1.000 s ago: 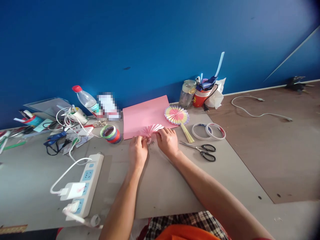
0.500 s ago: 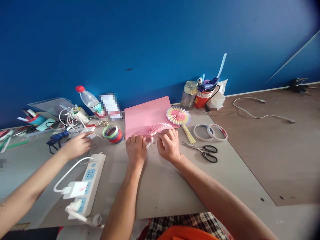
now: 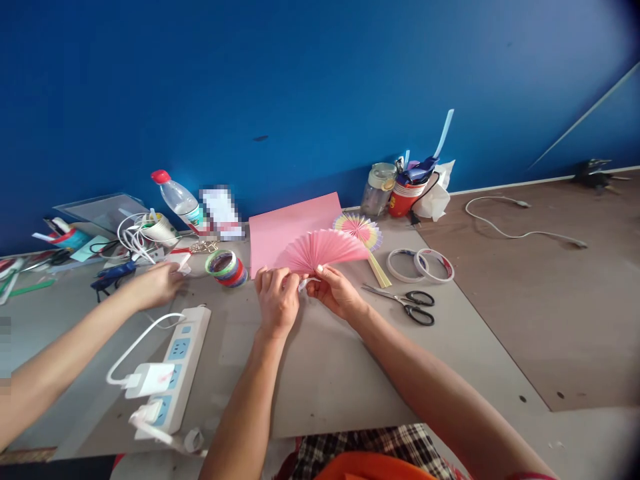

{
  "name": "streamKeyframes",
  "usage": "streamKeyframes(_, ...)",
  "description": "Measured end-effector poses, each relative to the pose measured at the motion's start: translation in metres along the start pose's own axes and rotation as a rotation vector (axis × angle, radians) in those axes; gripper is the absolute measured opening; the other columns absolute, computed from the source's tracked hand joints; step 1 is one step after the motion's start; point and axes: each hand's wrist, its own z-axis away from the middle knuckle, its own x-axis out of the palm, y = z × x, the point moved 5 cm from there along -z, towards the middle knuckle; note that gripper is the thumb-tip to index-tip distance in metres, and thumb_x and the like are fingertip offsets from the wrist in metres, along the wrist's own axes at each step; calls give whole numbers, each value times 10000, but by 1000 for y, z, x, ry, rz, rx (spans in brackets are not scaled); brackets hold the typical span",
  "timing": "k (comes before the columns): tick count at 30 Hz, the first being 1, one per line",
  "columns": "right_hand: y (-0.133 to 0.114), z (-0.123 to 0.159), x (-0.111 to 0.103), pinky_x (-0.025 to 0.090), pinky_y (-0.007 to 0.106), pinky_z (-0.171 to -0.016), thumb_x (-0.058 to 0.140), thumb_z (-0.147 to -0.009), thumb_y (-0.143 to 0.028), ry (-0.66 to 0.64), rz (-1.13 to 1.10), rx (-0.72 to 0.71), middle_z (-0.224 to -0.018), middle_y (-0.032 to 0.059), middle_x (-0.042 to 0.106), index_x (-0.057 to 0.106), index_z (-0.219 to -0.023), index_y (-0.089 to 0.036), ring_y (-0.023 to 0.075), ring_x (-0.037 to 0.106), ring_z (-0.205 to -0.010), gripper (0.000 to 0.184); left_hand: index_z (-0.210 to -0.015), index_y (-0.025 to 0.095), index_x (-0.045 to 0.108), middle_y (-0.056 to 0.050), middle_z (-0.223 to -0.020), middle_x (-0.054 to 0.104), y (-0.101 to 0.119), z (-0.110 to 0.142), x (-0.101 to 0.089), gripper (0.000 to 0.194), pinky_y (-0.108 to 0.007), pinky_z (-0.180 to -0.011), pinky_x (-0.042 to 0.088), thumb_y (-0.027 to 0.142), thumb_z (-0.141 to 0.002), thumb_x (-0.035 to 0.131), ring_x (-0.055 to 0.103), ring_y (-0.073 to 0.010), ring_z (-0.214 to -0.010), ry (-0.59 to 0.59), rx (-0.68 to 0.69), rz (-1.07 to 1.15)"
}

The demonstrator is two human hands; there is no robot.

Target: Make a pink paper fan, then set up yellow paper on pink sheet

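A pink pleated paper fan (image 3: 323, 247) is spread in a half circle between my hands, its base toward me. My left hand (image 3: 277, 297) is closed at the fan's lower left, fingers curled over the edge. With the thumb on top, my right hand (image 3: 337, 290) pinches the fan near its base. A small white strip (image 3: 303, 285) shows between the two hands; what it is I cannot tell. Behind the fan lies a sheet of pink paper (image 3: 265, 237). A finished-looking round fan with yellow, purple and pink pleats (image 3: 357, 230) lies just to the right.
Black-handled scissors (image 3: 419, 307) and two tape rolls (image 3: 435, 265) lie right of my hands. At left stand a power strip (image 3: 187, 363), a striped cup (image 3: 227, 268) and a bottle (image 3: 183, 205). Another person's hand (image 3: 157, 285) reaches in from the left. A red cup (image 3: 406, 200) holds tools.
The pink fan has opened wider and risen into fuller view. My right hand has turned from a fist-like grip to a thumb-up pinch. The other person's hand has moved slightly, blurred.
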Motion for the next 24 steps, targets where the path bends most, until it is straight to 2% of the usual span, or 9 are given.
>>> streamKeyframes(3,-2,-2,-6,407,235,-527,745,-682,-345,72,23,-30,-558,-18,581,566,-641,-161,88,502,-492,260,-814,250,635,-60,-925,639,5,0,-1,200,-424,-1043,286,205,-902,461,538,-207,-895,-1,40,22)
streamKeyframes(5,-3,-4,-10,416,243,-539,749,-663,-291,127,20,-62,-501,-12,554,580,-597,-149,97,508,-491,230,-837,246,639,-71,-948,636,4,0,-1,186,-426,-1034,306,209,-898,467,542,-215,-928,18,18,39)
streamKeyframes(10,-3,-8,-19,483,286,-635,765,-628,-240,225,-117,-152,-531,-10,568,596,-579,-165,127,565,-573,192,-974,203,603,-121,-1046,594,-12,4,2,169,-430,-997,373,307,-884,505,538,-240,-1056,164,-210,197)
streamKeyframes(12,-3,-10,-21,496,291,-656,775,-625,-243,225,-124,-170,-546,-14,578,607,-581,-175,131,578,-596,186,-1036,195,560,-105,-1031,588,-23,6,7,247,-406,-930,446,373,-866,533,577,-211,-979,224,-367,427)
streamKeyframes(15,-4,-10,-20,500,286,-653,793,-598,-255,221,-94,-171,-557,-16,596,639,-593,-175,135,588,-604,174,-1169,216,491,-69,-1060,584,-35,8,22,397,-341,-770,530,441,-848,553,607,-119,-743,207,-623,914)
streamKeyframes(17,-4,-9,-19,500,282,-643,809,-568,-257,223,-66,-158,-550,-12,602,650,-585,-162,137,593,-593,186,-1201,246,490,-49,-1092,582,-39,8,29,449,-301,-727,539,443,-815,608,600,-81,-687,209,-732,1155)
streamKeyframes(19,-4,-7,-17,499,274,-634,821,-551,-247,221,-58,-139,-549,-6,611,661,-588,-147,137,600,-586,193,-1131,249,554,-18,-1025,605,-41,7,31,440,-260,-721,531,413,-749,696,597,-68,-689,233,-781,1292)
streamKeyframes(21,-3,-7,-15,505,269,-641,825,-557,-233,208,-83,-132,-552,-6,614,667,-594,-140,136,608,-593,188,-989,219,615,15,-861,619,-41,7,33,366,-222,-698,516,381,-691,754,588,-60,-662,223,-811,1371)
streamKeyframes(24,-2,-9,-16,517,264,-664,821,-588,-216,184,-168,-148,-571,-9,618,662,-596,-141,124,607,-605,176,-783,178,606,48,-669,585,-38,8,37,291,-197,-644,496,362,-649,787,571,-53,-595,186,-870,1420)
